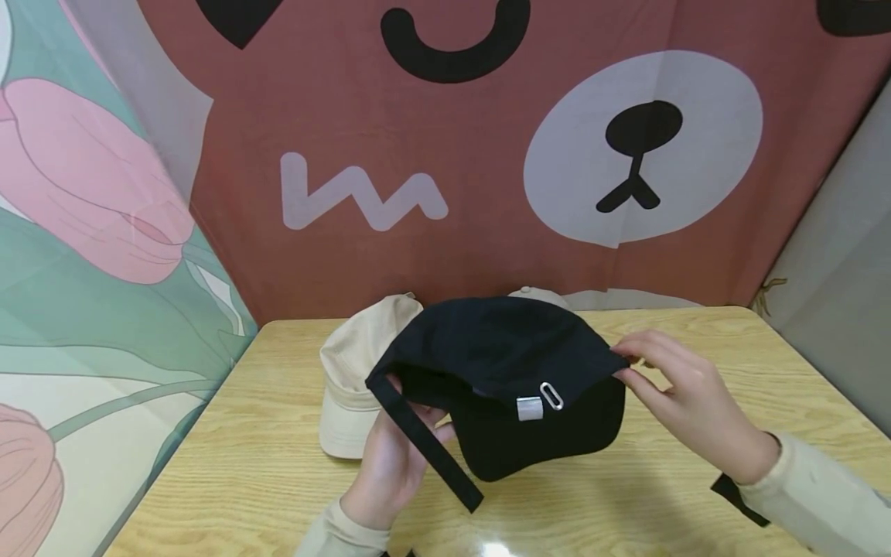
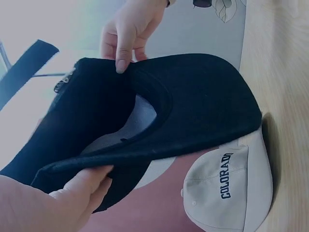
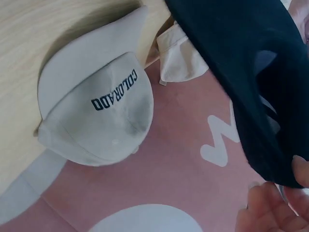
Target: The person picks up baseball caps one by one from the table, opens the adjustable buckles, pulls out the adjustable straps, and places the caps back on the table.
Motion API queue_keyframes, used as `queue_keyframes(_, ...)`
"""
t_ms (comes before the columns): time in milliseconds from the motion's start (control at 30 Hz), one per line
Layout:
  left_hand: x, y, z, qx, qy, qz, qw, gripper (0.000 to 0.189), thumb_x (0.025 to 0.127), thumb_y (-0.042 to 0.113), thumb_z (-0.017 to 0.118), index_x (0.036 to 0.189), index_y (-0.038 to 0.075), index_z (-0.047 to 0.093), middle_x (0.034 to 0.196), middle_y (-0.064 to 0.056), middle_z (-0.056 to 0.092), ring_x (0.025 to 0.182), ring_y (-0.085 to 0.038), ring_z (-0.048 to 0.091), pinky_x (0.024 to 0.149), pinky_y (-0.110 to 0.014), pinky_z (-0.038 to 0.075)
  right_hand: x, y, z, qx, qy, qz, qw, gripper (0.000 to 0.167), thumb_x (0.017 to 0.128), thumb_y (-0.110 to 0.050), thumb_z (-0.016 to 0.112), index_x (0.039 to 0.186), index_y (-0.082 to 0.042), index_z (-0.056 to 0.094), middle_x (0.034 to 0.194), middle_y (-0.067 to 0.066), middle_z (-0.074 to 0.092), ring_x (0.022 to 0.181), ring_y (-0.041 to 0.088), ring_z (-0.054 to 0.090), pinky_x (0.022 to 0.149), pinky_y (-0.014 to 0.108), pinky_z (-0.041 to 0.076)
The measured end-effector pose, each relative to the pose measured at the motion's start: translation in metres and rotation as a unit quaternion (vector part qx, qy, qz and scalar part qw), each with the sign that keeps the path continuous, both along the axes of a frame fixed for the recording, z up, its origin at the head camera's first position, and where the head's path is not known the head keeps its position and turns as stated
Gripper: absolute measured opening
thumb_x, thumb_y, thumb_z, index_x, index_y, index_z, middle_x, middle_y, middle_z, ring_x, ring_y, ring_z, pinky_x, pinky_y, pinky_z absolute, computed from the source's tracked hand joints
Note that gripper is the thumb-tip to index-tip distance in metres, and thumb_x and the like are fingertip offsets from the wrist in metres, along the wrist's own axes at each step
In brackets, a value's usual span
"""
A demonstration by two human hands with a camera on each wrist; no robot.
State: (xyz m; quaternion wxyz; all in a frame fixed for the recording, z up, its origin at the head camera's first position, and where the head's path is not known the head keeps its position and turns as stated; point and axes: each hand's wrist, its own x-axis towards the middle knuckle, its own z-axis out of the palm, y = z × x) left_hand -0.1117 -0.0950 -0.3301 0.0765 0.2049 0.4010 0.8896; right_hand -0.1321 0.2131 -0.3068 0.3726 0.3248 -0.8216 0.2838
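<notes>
A black baseball cap (image 1: 501, 348) is held above the table between both hands, its brim low and its back opening facing me. My left hand (image 1: 397, 456) grips the cap's left edge, thumb outside and some fingers hidden behind the fabric. Beside that hand, a loose black strap (image 1: 435, 456) hangs down. My right hand (image 1: 685, 394) pinches the cap's right corner between thumb and fingers. On the cap's back edge sit a silver metal buckle (image 1: 551, 396) and a small pale tag (image 1: 530, 408). The left wrist view shows the hollow inside of the cap (image 2: 104, 106).
A cream cap (image 1: 365, 356) stands on the wooden table (image 1: 264, 464), left of and behind the black one. A light grey cap (image 3: 111, 106) lettered COLORADO stands at the back, mostly hidden in the head view. A printed curtain (image 1: 473, 232) hangs behind the table.
</notes>
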Motion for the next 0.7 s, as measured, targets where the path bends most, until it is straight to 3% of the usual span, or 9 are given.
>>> queue_keyframes(67,-0.001,0.0,0.0,0.005,0.01,-0.01,0.9999,0.033,0.097,0.052,0.044,0.105,0.026,0.063,0.096,0.01,0.064,0.093,-0.009,0.058,0.083,-0.037,0.051,0.0,0.0,-0.002,-0.006,-0.016,-0.008,0.9998,0.045,0.095,-0.043,0.052,0.099,-0.002,0.068,0.09,0.004,0.065,0.081,0.004,0.056,0.06,0.009,0.044)
queue_keyframes(167,-0.001,-0.001,0.0,0.011,0.015,-0.014,0.9997,0.033,0.098,0.052,0.043,0.107,0.026,0.062,0.099,0.009,0.064,0.096,-0.01,0.058,0.084,-0.037,0.051,0.0,0.001,-0.007,-0.009,-0.039,-0.025,0.9989,0.021,0.087,-0.016,0.073,0.102,-0.003,0.069,0.087,0.002,0.066,0.076,0.004,0.056,0.054,0.012,0.042)
queue_keyframes(267,-0.001,-0.001,-0.001,0.015,0.017,-0.011,0.9997,0.034,0.098,0.052,0.043,0.108,0.025,0.062,0.101,0.008,0.064,0.097,-0.011,0.058,0.084,-0.036,0.051,0.0,0.0,-0.012,-0.004,-0.063,-0.049,0.9968,0.038,0.065,0.009,0.082,0.098,-0.005,0.069,0.082,-0.002,0.065,0.071,0.005,0.055,0.058,0.012,0.041)
queue_keyframes(333,0.0,-0.001,0.0,0.019,0.019,-0.011,0.9996,0.034,0.098,0.051,0.043,0.108,0.025,0.062,0.102,0.007,0.063,0.097,-0.011,0.058,0.083,-0.035,0.051,0.001,-0.001,-0.016,0.002,-0.073,-0.06,0.9955,0.037,0.062,0.01,0.083,0.092,-0.006,0.068,0.078,-0.006,0.063,0.069,0.005,0.054,0.061,0.012,0.042)
queue_keyframes(467,0.0,-0.002,0.002,0.023,0.015,-0.011,0.9996,0.035,0.098,0.051,0.042,0.109,0.024,0.062,0.105,0.005,0.062,0.099,-0.013,0.057,0.084,-0.036,0.051,0.004,-0.003,-0.022,-0.002,-0.112,-0.062,0.9917,0.029,0.067,0.006,0.082,0.085,-0.011,0.065,0.074,-0.011,0.059,0.066,0.003,0.052,0.057,0.017,0.042)
queue_keyframes(700,0.0,-0.003,0.005,0.023,0.022,-0.005,0.9995,0.037,0.101,0.049,0.037,0.108,0.022,0.061,0.097,0.005,0.061,0.096,-0.013,0.057,0.085,-0.039,0.05,0.009,-0.005,-0.029,-0.033,-0.187,-0.051,0.9805,0.022,0.077,0.002,0.077,0.09,-0.011,0.065,0.072,-0.014,0.055,0.064,0.003,0.047,0.049,0.022,0.036)
